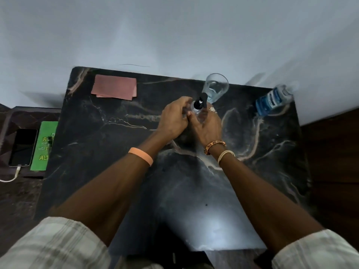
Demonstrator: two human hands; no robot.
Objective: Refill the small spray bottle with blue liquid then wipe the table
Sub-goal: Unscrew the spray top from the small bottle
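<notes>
The small clear spray bottle (196,108) with a black spray top stands on the dark marble table (116,152), between my two hands. My left hand (174,116) curls round its left side. My right hand (207,123) holds its right side, a ring on one finger. A large bottle of blue liquid (272,100) with a blue label stands at the table's far right corner. A folded pink cloth (115,87) lies flat at the far left. The lower body of the spray bottle is hidden by my fingers.
A clear drinking glass (215,88) stands just behind the spray bottle, close to its black top. To the left, on a lower surface, lie a phone (23,147) with a cable and a green card (45,146). A pale wall runs behind the table.
</notes>
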